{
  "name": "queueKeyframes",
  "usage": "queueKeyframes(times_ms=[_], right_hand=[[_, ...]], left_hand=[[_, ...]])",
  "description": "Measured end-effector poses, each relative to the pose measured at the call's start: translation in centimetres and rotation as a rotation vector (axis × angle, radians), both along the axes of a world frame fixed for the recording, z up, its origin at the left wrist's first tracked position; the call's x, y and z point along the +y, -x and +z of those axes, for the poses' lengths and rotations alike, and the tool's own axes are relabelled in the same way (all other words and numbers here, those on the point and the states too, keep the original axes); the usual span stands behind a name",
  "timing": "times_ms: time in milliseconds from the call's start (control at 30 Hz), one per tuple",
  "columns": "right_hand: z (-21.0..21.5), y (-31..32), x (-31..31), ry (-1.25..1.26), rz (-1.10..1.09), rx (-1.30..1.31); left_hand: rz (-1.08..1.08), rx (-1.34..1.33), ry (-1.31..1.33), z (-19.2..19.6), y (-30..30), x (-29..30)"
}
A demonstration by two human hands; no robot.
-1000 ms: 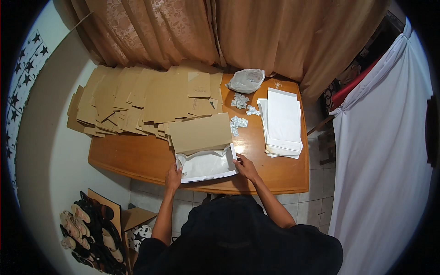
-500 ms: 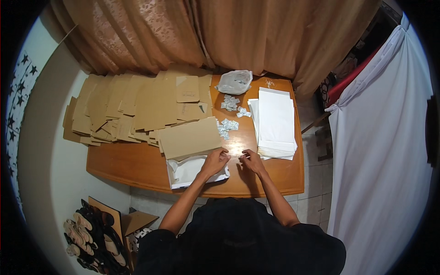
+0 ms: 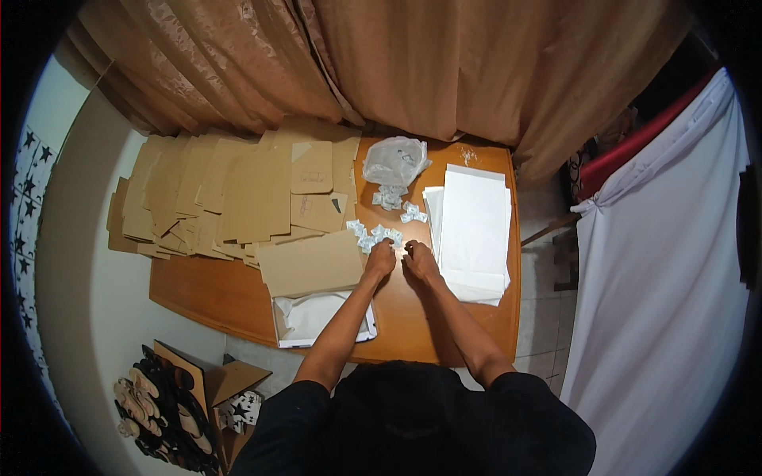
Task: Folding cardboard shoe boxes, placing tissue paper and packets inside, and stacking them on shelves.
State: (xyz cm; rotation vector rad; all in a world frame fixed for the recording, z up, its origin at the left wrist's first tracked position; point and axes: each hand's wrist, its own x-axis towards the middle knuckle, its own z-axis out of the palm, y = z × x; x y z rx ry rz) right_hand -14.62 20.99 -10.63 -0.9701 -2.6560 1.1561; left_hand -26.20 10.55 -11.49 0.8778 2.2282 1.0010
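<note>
My left hand (image 3: 382, 259) is at the near edge of a loose pile of small white-and-blue sachets (image 3: 367, 236), its fingers drawn together against them. Just to its right, my right hand (image 3: 421, 260) has curled fingers turned inward. Whatever lies in either set of fingertips is too small to make out. Beyond the pile are more sachets (image 3: 413, 212), some at the mouth of a crumpled clear plastic bag (image 3: 395, 161). Near my left forearm, an open shallow white box (image 3: 317, 316) holds white paper, with its brown cardboard lid (image 3: 311, 264) folded back.
Stacked flat brown cardboard pieces (image 3: 254, 186) cover the table's far left. A stack of white sheets or envelopes (image 3: 475, 230) lies right of my hands. Brown curtains (image 3: 413, 71) hang behind the wooden table (image 3: 214, 289). Shoes (image 3: 159, 404) stand on the floor at lower left.
Both hands have moved away from me, up to the sachets. The near sachet pile looks more spread out to the left. The view has also shifted a little.
</note>
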Motion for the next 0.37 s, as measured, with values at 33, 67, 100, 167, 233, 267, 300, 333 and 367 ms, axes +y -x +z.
queueKeyframes(times_ms=[33,67,100,167,233,267,300,333,367], right_hand=[[-0.3,0.6,-0.2,-0.026,0.001,0.005],[-0.6,1.1,-0.5,-0.052,0.002,0.011],[-0.8,1.3,-0.2,-0.080,-0.010,0.011],[-1.3,1.9,0.5,-0.109,0.033,-0.016],[-1.3,2.3,0.1,-0.154,0.094,-0.043],[-1.3,2.2,-0.1,-0.147,0.097,-0.047],[-1.5,2.0,-0.3,-0.180,0.088,-0.047],[-1.7,1.4,-0.5,-0.214,0.078,-0.048],[-1.9,1.3,-0.6,-0.210,0.076,-0.053]], left_hand=[[-0.021,0.000,0.016,-1.3,0.4,0.2],[-0.011,0.003,0.018,-2.6,0.8,0.4],[-0.024,0.020,0.019,-2.7,0.7,1.0],[-0.067,-0.011,0.068,-3.0,0.5,2.0],[-0.119,-0.027,0.100,-4.1,0.7,2.0],[-0.178,-0.041,0.126,-4.7,0.7,1.8],[-0.247,-0.062,0.111,-4.7,0.6,1.6],[-0.248,-0.066,0.114,-4.7,0.3,1.4],[-0.228,-0.065,0.145,-4.7,-0.3,1.0]])
